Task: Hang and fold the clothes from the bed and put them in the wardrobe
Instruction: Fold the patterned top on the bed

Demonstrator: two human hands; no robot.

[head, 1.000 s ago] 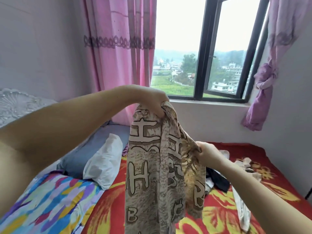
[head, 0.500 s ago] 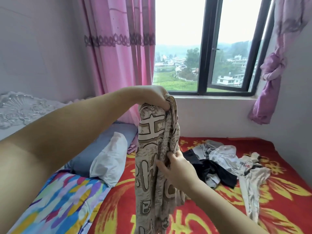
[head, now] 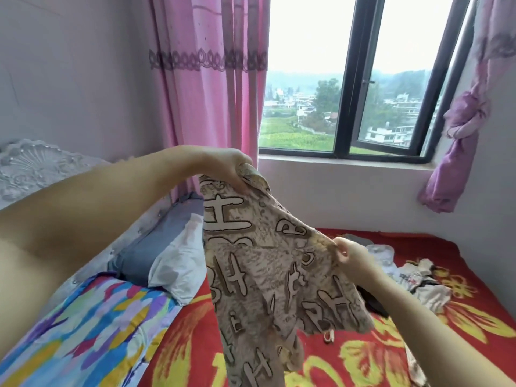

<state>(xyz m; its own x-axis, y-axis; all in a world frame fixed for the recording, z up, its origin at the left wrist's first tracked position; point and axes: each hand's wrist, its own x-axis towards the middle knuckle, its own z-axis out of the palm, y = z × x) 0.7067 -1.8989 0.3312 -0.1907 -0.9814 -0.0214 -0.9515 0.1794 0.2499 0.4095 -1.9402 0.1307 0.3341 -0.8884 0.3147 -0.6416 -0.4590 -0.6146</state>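
Two bare forearms are seen entering from the lower edge of the head view, one from the left and one from the right. No sleeve, cuff or glove is worn on either arm within the frame. The left hand and the right hand are both uncovered; no ring, watch, bracelet or band is seen on the fingers or wrists. The nails cannot be made out clearly. The rest of the body is not shown.

view: just one head cam, wide-angle
facing: forward and slightly down, across the bed toward the window
closeness: forearms fill the near foreground
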